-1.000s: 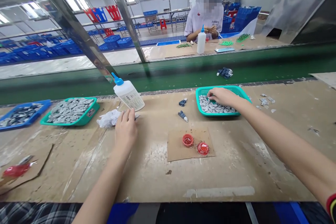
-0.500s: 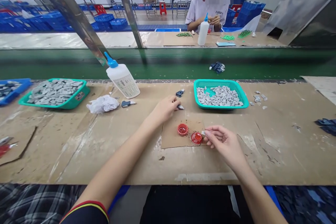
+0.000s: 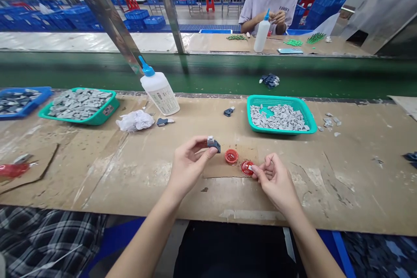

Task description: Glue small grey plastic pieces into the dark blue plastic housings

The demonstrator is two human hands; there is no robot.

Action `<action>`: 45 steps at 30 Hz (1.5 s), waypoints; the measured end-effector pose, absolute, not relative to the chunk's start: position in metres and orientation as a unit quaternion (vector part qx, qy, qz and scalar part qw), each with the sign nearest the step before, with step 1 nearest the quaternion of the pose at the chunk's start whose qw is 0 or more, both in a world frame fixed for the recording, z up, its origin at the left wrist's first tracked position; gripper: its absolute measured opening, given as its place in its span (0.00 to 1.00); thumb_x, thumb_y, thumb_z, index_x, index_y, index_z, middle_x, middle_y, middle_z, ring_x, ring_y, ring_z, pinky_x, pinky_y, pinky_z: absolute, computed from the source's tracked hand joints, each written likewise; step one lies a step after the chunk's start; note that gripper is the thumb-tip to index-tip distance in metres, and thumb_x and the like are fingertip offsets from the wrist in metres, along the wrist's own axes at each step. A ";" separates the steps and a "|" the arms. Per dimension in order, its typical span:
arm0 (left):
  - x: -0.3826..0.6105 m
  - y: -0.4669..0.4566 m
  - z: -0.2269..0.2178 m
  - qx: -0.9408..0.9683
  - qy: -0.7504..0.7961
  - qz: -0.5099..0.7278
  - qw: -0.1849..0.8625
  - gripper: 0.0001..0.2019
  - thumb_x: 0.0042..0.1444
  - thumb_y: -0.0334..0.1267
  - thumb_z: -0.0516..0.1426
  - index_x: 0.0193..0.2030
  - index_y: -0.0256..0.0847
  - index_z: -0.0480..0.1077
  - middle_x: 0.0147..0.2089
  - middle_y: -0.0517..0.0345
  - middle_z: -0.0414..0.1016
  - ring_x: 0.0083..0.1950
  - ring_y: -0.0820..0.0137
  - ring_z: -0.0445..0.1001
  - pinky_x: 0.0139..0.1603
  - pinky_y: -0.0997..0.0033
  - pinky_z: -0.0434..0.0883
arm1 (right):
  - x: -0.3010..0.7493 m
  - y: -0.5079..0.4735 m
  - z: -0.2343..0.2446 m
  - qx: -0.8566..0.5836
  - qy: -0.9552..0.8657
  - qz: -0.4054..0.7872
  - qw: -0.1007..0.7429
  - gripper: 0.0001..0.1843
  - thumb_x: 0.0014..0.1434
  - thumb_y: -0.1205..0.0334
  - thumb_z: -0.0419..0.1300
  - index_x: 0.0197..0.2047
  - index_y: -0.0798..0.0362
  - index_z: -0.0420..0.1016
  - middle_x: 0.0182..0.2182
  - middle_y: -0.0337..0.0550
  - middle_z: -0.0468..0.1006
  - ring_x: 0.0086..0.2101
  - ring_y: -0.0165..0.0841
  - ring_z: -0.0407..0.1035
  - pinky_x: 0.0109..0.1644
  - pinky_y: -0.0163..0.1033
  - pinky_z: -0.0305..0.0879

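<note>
Navy-and-grey plastic part [image 3: 214,144]: where is it held?

Above the desk [image 3: 358,182], pinched in the left hand [image 3: 189,161], near a red cap [image 3: 231,156].

And the right hand [image 3: 275,181]?

Its grip is closed on a small pale piece [image 3: 250,167], seemingly grey, though little of it is seen, at a second red cap [image 3: 245,169].

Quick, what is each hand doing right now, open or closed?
Left hand: closed, holding a dark blue and grey plastic part.
Right hand: closed, pinching a small pale grey piece.
</note>
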State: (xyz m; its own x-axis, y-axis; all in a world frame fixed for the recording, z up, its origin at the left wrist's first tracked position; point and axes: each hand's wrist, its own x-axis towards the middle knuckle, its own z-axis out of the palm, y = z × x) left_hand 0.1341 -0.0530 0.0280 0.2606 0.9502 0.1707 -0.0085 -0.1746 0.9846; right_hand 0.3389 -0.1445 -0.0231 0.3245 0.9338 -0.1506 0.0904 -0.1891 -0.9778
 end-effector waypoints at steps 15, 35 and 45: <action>0.181 -0.133 0.005 0.391 0.394 0.487 0.674 0.08 0.54 0.33 0.63 0.41 0.38 0.74 0.41 0.54 0.81 0.45 0.69 0.78 0.49 0.74 0.73 | 0.339 -0.158 0.000 -0.553 -0.304 0.475 0.613 0.24 0.55 0.58 0.67 0.33 0.47 0.50 0.22 0.29 0.70 0.24 0.26 0.67 0.24 0.26 0.57; 0.184 -0.140 0.009 0.472 0.365 0.431 0.678 0.15 0.52 0.33 0.63 0.47 0.42 0.78 0.43 0.52 0.80 0.44 0.64 0.78 0.46 0.67 0.76 | 0.334 -0.179 0.024 -0.534 -0.382 0.606 0.449 0.18 0.61 0.50 0.60 0.36 0.47 0.52 0.23 0.30 0.70 0.24 0.26 0.66 0.25 0.29 0.58; 0.179 -0.128 0.015 0.473 0.304 0.377 0.736 0.20 0.57 0.37 0.60 0.57 0.41 0.71 0.53 0.46 0.77 0.52 0.60 0.76 0.56 0.61 0.71 | 0.319 -0.171 0.037 -0.522 -0.346 0.640 0.444 0.19 0.60 0.45 0.58 0.36 0.47 0.54 0.15 0.25 0.64 0.17 0.25 0.56 0.22 0.29 0.51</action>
State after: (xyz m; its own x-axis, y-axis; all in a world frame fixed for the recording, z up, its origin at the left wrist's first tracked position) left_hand 0.1789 -0.1278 0.0149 0.5311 0.8424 -0.0913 -0.2673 0.2688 0.9254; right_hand 0.3187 -0.1710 0.0371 -0.0595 0.9305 -0.3615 -0.2072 -0.3657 -0.9074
